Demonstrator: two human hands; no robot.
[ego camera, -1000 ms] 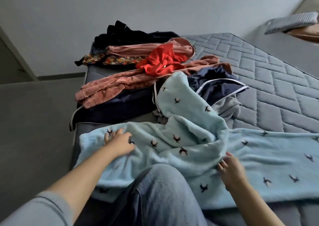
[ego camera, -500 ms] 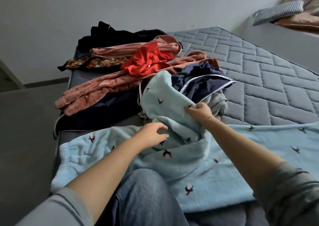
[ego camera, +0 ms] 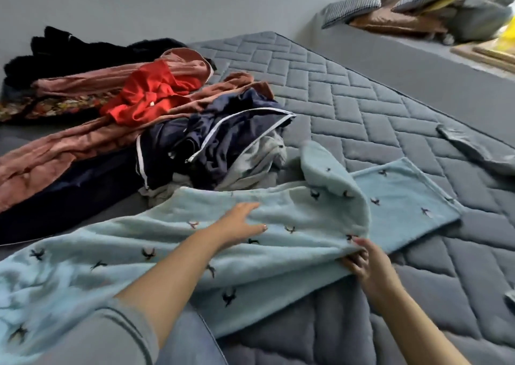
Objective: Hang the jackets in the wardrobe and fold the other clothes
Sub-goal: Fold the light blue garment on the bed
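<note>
The pale blue fleece garment with small dark bird motifs is now lying spread across the grey quilted mattress, where half a second ago a raised part of it was being held up near the clothes pile; that part is now being drawn over to the right, leaving a standing fold beside the right hand. The right hand is pinching the garment's near edge, fingers curled under the fabric, while the left hand is resting flat on the fleece with straight fingers, pressing it smooth. Judging from this, the folding of this piece is only beginning, and the heap behind it, a red crumpled top, a pinkish-brown velvet garment and a navy garment with white piping, is waiting untouched. No brand, label or writing is showing legibly anywhere.
</note>
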